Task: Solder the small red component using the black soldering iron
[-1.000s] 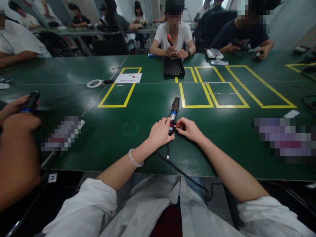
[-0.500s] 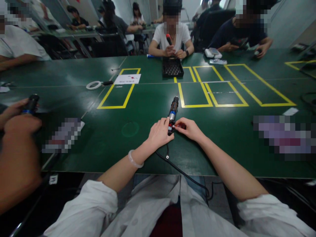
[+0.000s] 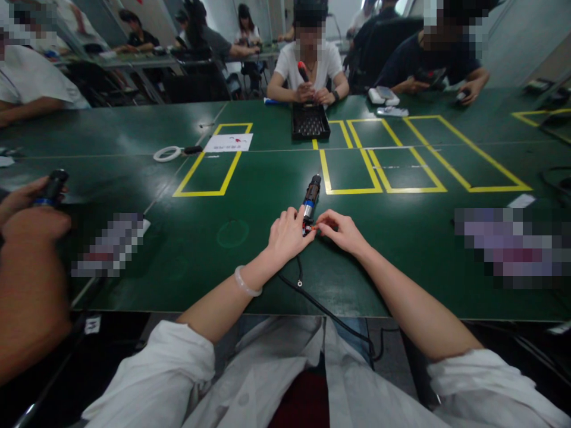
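Observation:
An electric screwdriver [image 3: 311, 196] with a dark body, a silver section and a blue ring lies on the green table, its narrow tip pointing away from me. My left hand [image 3: 288, 232] is wrapped round its near end, fingers over the left side and thumb below. At that end small red and white parts [image 3: 307, 227] show between my hands. My right hand [image 3: 339, 230] is closed in a pinch beside them, on a small reddish piece like a wire, too small to make out surely. A black cable [image 3: 325, 306] with a ring terminal [image 3: 300, 283] trails below my left hand.
Yellow tape outlines [image 3: 352, 191] mark the green table [image 3: 187, 249]. A black tray [image 3: 311, 122] stands before a person opposite, who holds a red-handled tool [image 3: 303, 71]. A white sheet [image 3: 229, 142] and cable coil [image 3: 168, 154] lie left. A co-worker's hand [image 3: 38, 220] is at far left.
My right fingers have shifted slightly at the screwdriver's near end, and my left thumb covers more of that end. The view has moved a little.

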{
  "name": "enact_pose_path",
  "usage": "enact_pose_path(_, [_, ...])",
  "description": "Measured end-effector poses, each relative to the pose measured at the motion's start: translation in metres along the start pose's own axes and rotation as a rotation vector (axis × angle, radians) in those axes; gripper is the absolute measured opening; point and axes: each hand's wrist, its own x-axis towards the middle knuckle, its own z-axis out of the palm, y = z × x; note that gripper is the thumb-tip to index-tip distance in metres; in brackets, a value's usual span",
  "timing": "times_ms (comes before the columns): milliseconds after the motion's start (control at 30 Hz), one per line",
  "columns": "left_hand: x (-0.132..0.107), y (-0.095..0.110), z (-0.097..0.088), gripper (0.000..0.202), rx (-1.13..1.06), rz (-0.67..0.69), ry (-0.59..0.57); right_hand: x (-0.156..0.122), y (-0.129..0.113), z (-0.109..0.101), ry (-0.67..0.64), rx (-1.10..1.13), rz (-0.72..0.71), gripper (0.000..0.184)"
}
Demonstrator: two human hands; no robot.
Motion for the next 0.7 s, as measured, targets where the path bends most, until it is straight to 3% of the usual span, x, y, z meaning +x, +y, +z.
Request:
enact_pose_path(167, [-0.004, -0.019, -0.003, 0.066, 0.053, 0.045, -0.01, 0.001, 0.001, 0.001, -0.034, -0.083, -0.029, 0.012])
enact_pose_path(300, [-0.008, -0.052, -0.007, 0.067, 0.099, 0.025, -0.012, 0.002, 0.006, -0.001, -0.006, -0.081, -0.009, 0.013])
enact_pose_path(433, [-0.011, -0.102, -0.011, 0.069, 0.153, -0.086, -0.039, 0.003, 0.01, -0.002, -0.004, -0.089, -0.012, 0.014])
enact_pose_path(700, [-0.011, -0.227, -0.022, 0.073, 0.183, -0.344, -0.094, 0.003, 0.011, 0.001, -0.012, -0.103, -0.008, 0.016])
